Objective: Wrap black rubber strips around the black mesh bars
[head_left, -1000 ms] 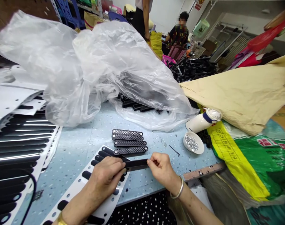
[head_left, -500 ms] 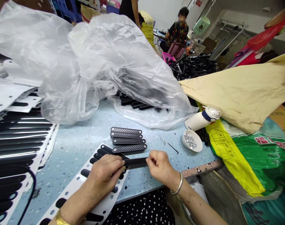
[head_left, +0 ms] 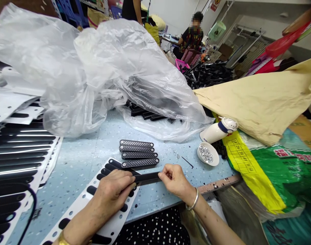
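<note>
A long black strip-shaped piece (head_left: 147, 177) is stretched between my two hands, just above the table's front edge. My left hand (head_left: 117, 187) pinches its left end, and my right hand (head_left: 174, 180) grips the right end between thumb and fingers. Under my left forearm lies a white sheet with black oval stickers (head_left: 94, 190). Right behind the strip, several black textured bars with a screw at each end (head_left: 140, 154) are laid side by side. A small black hex key (head_left: 188, 162) rests to the right of them.
A white bowl of small silver parts (head_left: 207, 154) stands at right, by a white bottle (head_left: 218, 130). Clear plastic bags (head_left: 135, 68) cover more black bars at the back. More sticker sheets (head_left: 17, 153) fill the left. Sacks (head_left: 273, 177) lie at right; people are behind.
Both hands keep their hold on the black strip with hardly any movement. The whole view has shifted slightly.
</note>
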